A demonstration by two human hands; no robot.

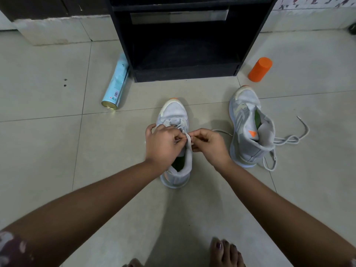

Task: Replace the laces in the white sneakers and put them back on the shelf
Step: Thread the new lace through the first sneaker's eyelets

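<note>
Both hands were on the near sneaker (173, 110), mid-floor (57, 151), just in front of the black shelf (185, 74). Left hand (163, 145) was curled, pinching the lace (189, 140) by the upper eyelets. Right hand (210, 145) pinched the flat lace end, fingers tucked. Which eyelet: couldn't tell, hands covered it. My read: threading step, shoe 1 of 2. To do it well: keep lace flat w/o twist, feed tip w/ right, steady tongue w/ left, pull both sides even. Second sneaker (248, 139) sat to the right, tilted, w/ a loose lace (289, 140) by its heel.
</note>
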